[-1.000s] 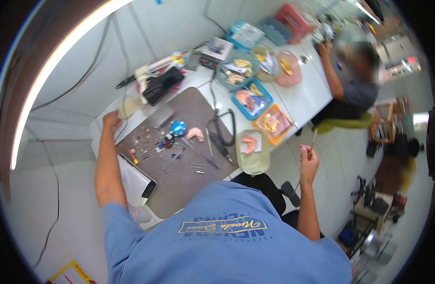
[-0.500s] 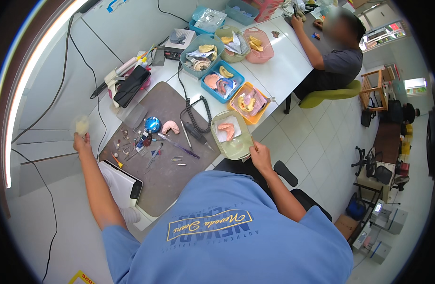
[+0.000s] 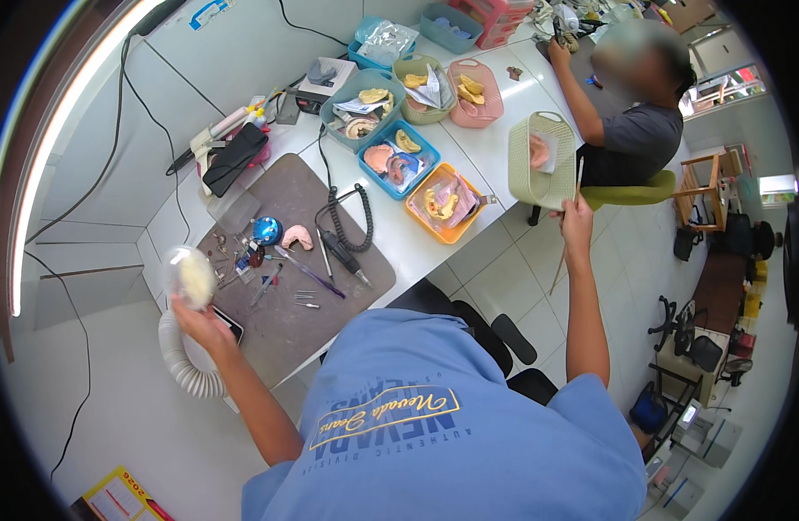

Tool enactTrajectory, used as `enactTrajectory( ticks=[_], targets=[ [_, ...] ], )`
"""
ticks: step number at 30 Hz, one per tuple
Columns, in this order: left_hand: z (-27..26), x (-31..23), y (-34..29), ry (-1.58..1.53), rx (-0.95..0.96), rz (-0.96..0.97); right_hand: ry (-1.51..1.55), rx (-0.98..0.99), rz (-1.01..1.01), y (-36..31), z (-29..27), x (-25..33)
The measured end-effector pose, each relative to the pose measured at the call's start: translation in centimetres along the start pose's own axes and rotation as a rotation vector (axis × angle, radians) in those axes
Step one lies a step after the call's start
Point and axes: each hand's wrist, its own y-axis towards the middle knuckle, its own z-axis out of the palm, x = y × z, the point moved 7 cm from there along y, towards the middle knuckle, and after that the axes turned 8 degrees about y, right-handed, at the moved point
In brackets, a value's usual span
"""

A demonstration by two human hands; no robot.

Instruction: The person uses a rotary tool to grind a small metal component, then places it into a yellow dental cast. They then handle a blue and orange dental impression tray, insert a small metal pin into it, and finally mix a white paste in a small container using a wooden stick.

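Observation:
My left hand [image 3: 204, 323] grips a see-through, rounded container or wrapping [image 3: 191, 276] with a pale cream lump inside, out past the left edge of the work mat. Over at the right, my right hand [image 3: 577, 224] is closed at the near right corner of a pale green basket [image 3: 519, 178]. A long thin stick [image 3: 559, 271] also runs through that hand, its upper end beside the basket. Inside the basket lie a pink dental mould [image 3: 538, 152] and white paper. The basket sits at the table's right edge; whether it rests there or hangs from my hand, I cannot tell.
A brown mat [image 3: 287, 187] bears a blue round tin [image 3: 267, 230], a pink dental arch [image 3: 297, 236], pens, small burs and a corded handpiece [image 3: 340, 253]. Orange [image 3: 436, 233] and blue baskets [image 3: 430, 165] of moulds stand behind. Another person [image 3: 634, 113] sits at the far right.
The green basket has moved with my right hand, right and away from me, and the stick now shows clearly. My left hand has come nearer and right with the see-through container.

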Motion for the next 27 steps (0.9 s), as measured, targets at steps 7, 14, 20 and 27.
enactTrajectory(
  ticks=[7,14,20,27],
  targets=[
    [4.4,9.1,-12.3,0.150,0.251,-0.224,-0.158,-0.130,0.142,8.9,2.5,-10.2],
    [11.7,12.3,-17.4,0.394,0.675,-0.270,-0.123,-0.253,0.090,5.3,4.9,-10.7],
    [17.2,14.1,-19.7,0.604,0.966,-0.160,-0.084,0.063,0.041,-9.7,9.8,-8.0],
    [21.0,18.1,-21.0,0.767,1.079,-0.065,-0.084,0.106,0.189,-11.7,15.6,-6.7]
  ],
)
